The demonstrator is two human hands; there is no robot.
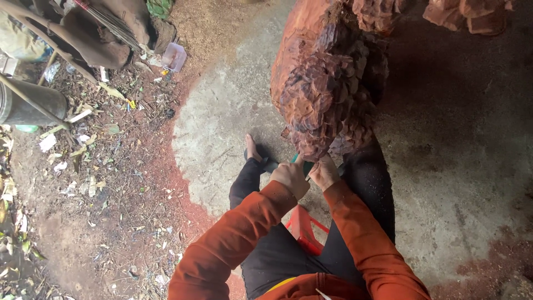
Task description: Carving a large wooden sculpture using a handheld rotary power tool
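Reddish carved wood block [327,83]; left hand [290,176] and right hand [323,172] both clenched around green-handled tool [302,164].

The green tool [302,164] is mostly hidden by the left hand [290,176] and right hand [323,172]; its kind cannot be told. The carving [327,83] runs off the top edge. Legs cover most of the red stool [302,228].
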